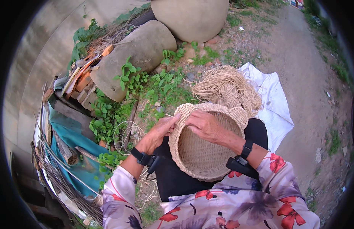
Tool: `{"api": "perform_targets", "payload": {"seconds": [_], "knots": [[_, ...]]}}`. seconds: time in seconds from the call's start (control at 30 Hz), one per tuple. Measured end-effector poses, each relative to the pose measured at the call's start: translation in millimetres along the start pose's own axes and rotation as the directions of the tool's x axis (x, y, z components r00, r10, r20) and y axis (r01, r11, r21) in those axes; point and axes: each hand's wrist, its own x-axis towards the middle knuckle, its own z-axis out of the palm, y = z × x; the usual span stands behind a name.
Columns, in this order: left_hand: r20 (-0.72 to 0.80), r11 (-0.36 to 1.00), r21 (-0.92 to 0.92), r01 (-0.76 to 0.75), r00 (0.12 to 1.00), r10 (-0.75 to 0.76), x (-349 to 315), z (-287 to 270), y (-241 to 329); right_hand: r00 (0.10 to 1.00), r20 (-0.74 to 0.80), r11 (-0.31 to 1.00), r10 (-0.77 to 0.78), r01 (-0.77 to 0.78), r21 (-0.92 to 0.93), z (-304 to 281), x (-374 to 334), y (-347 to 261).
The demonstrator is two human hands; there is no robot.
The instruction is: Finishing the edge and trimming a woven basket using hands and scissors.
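A round basket [203, 157] woven from pale tan cord rests tilted on my lap, its opening facing me. Thick braiding runs around its rim. My left hand [164, 129] pinches that rim from outside at the upper left, where a short cord end sticks out near the fingertips. Reaching across the opening, my right hand [208, 125] has its fingers curled onto the rim's inner side, close to the left hand. Its fingertips are partly hidden, so any strand between them cannot be made out. Beyond the basket lies a big heap of loose tan cord [227, 87].
The cord heap lies on a white sheet [277, 108] at the right. A loose cord coil [127, 136] lies among plants on the left. Farther left are a teal tarp [75, 150], sticks and bricks. A concrete cylinder [135, 57] and a dirt path [299, 68] lie beyond.
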Motion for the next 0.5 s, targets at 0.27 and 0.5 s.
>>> {"api": "perform_targets", "payload": {"seconds": [0.27,0.5], "knots": [[0.165,0.98,-0.001,-0.2,0.966,0.197,5,30,14,0.984,-0.116,0.975,-0.137,0.113,-0.189,-4,-14,1],[-0.055,0.994,0.061,-0.092,0.994,0.096,14,6,-11,0.965,-0.099,0.939,-0.244,0.21,-0.274,21,-3,-7]]}}
